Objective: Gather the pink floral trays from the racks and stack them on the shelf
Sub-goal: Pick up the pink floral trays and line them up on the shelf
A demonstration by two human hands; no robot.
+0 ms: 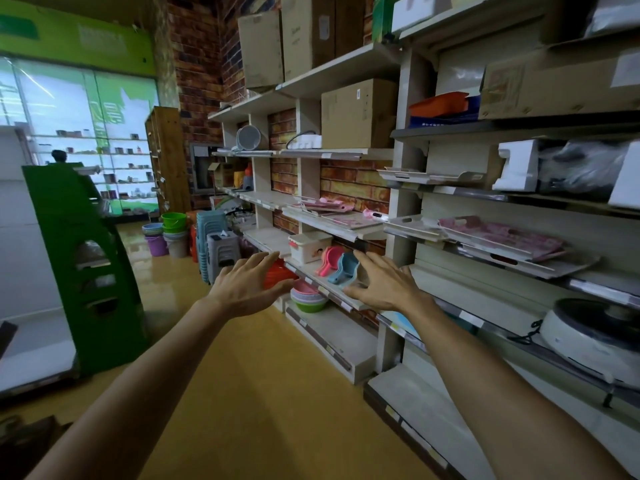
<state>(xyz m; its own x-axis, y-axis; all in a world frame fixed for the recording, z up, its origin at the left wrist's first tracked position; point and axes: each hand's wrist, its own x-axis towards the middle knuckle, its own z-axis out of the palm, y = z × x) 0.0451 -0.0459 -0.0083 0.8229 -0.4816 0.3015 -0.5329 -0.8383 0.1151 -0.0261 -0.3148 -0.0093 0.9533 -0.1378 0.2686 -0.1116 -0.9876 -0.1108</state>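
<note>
Two empty hands, left hand (247, 282) and right hand (382, 282) apart, fingers spread, scoops (337, 266) between them and pink floral trays (502, 239)

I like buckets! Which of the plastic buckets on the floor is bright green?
The bright green plastic bucket sitting on top of the stack; the purple plastic bucket and pale grey plastic bucket stand on the floor below it.

no legible text, printing on cardboard boxes (356, 112) and shelf labels too blurred

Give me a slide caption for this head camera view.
Both open hands, left and right, reach toward shop shelves holding pink trays.
</note>
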